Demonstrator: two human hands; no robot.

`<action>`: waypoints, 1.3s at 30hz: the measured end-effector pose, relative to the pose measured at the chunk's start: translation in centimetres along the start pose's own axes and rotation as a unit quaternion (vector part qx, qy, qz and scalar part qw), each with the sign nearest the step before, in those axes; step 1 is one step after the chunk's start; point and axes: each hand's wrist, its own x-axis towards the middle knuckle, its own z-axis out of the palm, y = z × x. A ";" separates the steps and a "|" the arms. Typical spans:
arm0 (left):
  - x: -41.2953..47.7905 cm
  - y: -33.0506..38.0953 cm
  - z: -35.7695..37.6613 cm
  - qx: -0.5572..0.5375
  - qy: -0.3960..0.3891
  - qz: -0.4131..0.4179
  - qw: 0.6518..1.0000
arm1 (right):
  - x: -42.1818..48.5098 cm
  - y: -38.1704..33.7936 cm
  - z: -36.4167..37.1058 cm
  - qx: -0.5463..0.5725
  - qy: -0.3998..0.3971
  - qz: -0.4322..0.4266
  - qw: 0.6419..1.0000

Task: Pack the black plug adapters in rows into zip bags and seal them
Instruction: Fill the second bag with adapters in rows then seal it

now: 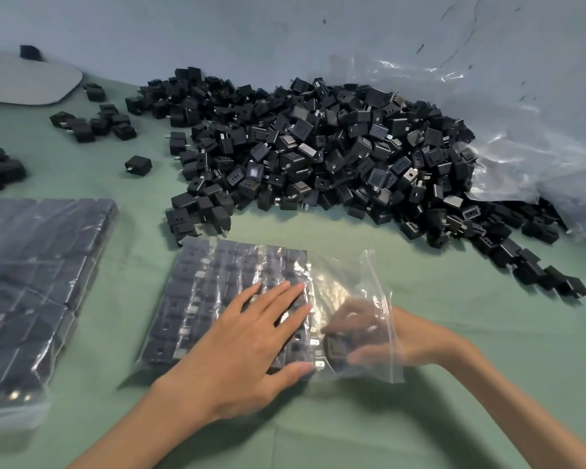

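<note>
One zip bag (217, 292) mid-table on the green cloth (352, 418), approx. five rows packed inside: small black cubes w/ metal prongs. Left hand (247, 346) flat on top, fingers straight, slightly spread, pressing. Right hand (366, 333) is inside the bag's open mouth, fingertips pinching one adapter (335, 346), blurred thru plastic. Loose heap (318, 157) behind: too many to count. Packed bags (38, 282) at left; number unclear.

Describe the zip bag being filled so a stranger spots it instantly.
Find the big pile of loose adapters. In front of it lies the zip bag, left hand flat on top. Unlike the bag at far left, its mouth gapes open.
</note>
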 end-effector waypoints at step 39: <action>2.2 1.6 0.6 0.063 0.001 0.035 0.997 | -0.7 0.6 2.0 0.037 0.102 -0.009 0.994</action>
